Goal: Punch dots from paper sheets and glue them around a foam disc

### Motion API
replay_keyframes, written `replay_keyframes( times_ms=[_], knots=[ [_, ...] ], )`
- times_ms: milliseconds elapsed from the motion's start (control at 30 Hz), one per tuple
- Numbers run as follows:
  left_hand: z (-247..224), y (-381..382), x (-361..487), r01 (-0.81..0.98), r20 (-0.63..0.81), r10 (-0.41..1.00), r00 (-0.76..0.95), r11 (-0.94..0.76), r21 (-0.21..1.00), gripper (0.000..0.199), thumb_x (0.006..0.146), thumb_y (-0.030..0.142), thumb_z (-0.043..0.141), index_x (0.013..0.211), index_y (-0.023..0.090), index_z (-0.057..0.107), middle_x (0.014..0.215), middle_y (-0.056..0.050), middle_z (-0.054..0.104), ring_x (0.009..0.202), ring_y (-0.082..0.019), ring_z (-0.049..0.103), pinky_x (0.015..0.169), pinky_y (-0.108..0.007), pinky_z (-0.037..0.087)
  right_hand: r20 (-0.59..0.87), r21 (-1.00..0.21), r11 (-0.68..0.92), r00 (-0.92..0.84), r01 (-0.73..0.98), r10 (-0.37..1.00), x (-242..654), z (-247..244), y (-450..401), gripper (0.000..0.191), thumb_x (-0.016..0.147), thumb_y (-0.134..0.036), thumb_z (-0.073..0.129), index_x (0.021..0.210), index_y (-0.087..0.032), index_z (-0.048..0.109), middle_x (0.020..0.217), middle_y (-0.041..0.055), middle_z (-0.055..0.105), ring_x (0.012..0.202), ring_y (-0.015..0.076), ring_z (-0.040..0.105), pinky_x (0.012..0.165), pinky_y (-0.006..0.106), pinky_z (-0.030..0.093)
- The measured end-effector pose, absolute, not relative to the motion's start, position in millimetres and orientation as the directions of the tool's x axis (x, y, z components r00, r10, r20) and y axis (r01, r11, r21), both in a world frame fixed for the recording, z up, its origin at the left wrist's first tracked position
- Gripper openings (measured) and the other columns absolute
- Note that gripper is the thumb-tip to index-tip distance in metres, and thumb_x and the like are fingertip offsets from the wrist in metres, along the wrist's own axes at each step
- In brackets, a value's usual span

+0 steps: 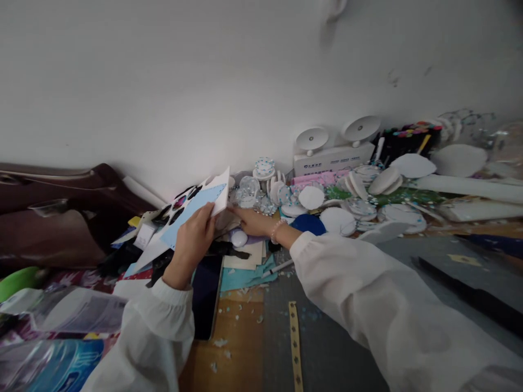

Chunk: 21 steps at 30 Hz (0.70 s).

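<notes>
My left hand (193,239) is closed on a stack of white and light blue sheets (200,202), lifted at a tilt left of centre. My right hand (255,222), with a beaded bracelet at the wrist, reaches in from the right near the stack's lower right corner. Its index finger is extended toward the sheets; whether it touches them is unclear, and the other fingers are partly hidden. Below it lie a round white piece (239,238), cream papers (247,256) and a light blue paper (245,277).
White foam discs (338,221) are piled right of centre before a white box (335,159). A dark phone (207,296), black knife (474,296) and yellow strip (295,345) lie nearer. At left are a brown bag (49,228) and plastic bottle (53,362).
</notes>
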<state>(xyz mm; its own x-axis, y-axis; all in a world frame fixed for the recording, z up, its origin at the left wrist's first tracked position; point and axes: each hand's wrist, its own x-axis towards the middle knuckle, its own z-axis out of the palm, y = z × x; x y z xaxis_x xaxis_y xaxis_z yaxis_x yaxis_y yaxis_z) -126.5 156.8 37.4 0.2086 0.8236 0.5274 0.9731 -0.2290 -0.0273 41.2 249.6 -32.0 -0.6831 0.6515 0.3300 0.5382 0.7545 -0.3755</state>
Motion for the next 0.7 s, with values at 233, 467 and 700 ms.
replay_keyframes(
  times_ms=[233, 467, 700],
  knots=[
    [58, 157, -132, 0.983, 0.592, 0.793, 0.144, -0.185, 0.009, 0.035, 0.096, 0.032, 0.042, 0.123, 0.017, 0.058, 0.116, -0.009, 0.068, 0.103, -0.024, 0.065, 0.085, -0.03, 0.049, 0.407, -0.343, 0.728, -0.604, 0.594, 0.685, 39, -20, 239, 0.038, 0.092, -0.031, 0.057, 0.127, -0.018, 0.052, 0.133, 0.0104, 0.051, 0.115, 0.0263, 0.054, 0.094, 0.05, 0.047],
    [61, 154, -134, 0.98, 0.61, 0.777, 0.156, -0.2, 0.004, 0.035, 0.095, 0.032, 0.043, 0.122, 0.016, 0.06, 0.115, -0.01, 0.068, 0.103, -0.024, 0.066, 0.085, -0.03, 0.048, 0.248, -0.215, 0.729, -0.686, 0.649, 0.684, 40, -22, 245, 0.032, 0.092, -0.032, 0.057, 0.119, -0.016, 0.056, 0.119, 0.0091, 0.059, 0.1, 0.0213, 0.061, 0.083, 0.042, 0.053],
    [53, 151, -129, 0.969, 0.587, 0.784, 0.201, -0.247, -0.002, 0.037, 0.096, 0.033, 0.04, 0.123, 0.014, 0.057, 0.117, -0.011, 0.067, 0.105, -0.025, 0.064, 0.087, -0.031, 0.049, 0.269, -0.153, 0.782, -0.736, 0.605, 0.622, 12, -20, 253, 0.033, 0.092, -0.032, 0.057, 0.121, -0.016, 0.055, 0.122, 0.0092, 0.058, 0.102, 0.0222, 0.06, 0.085, 0.043, 0.052]
  ],
)
